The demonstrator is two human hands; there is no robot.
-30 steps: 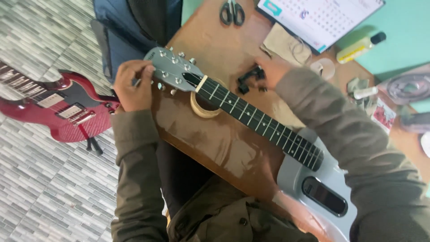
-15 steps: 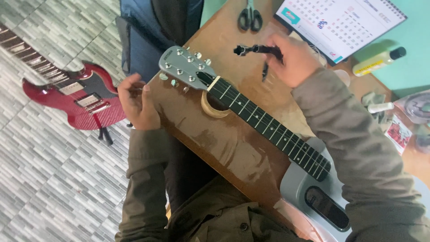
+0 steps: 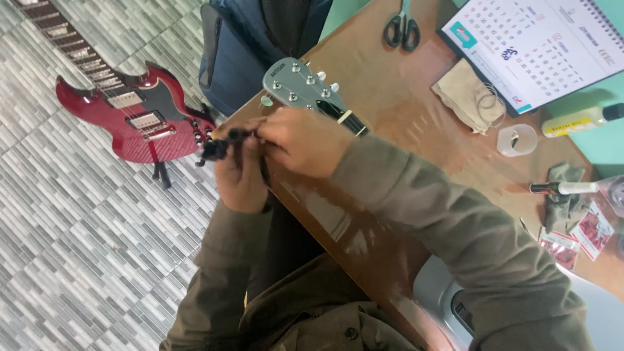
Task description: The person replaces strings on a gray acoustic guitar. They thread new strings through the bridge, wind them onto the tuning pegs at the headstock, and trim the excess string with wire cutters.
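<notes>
Head view: both hands meet at the near edge of the wooden table [image 3: 390, 110], just in front of the grey guitar headstock [image 3: 302, 88]. The left hand [image 3: 239, 175] has its fingers curled round a small black tool [image 3: 218, 148], whose end juts out past the table edge. The right hand [image 3: 302, 140] is closed on the same tool from above. A red guitar [image 3: 130, 117] lies on the tiled floor; scissors [image 3: 402, 29] and a calendar [image 3: 539, 45] rest on the table

Red electric guitar [image 3: 133, 110] (on tiled floor), scissors [image 3: 401, 29], desk calendar [image 3: 539, 45]
</notes>
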